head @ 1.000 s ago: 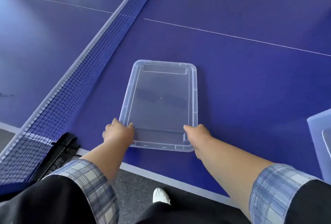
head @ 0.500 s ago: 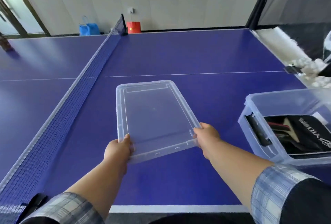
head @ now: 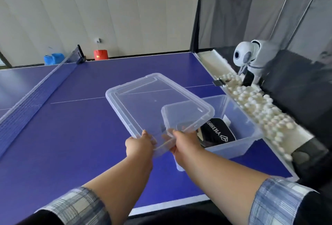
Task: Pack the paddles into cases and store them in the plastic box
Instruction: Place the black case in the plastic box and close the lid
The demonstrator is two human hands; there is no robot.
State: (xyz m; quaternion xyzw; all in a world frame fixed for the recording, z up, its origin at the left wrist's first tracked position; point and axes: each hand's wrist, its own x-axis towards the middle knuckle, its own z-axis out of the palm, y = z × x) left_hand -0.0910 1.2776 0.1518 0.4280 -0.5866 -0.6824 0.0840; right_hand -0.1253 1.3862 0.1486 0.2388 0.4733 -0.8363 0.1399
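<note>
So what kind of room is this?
Most likely a table tennis practice room. There is a blue table with a net, a white ball machine inside black catch netting, and a trough of white balls.

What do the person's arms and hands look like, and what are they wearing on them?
Both forearms are bare, with blue, grey and white plaid cuffs folded back over dark outer sleeves near the elbows. The left hand and right hand wear no gloves; no rings or watch are visible.
</note>
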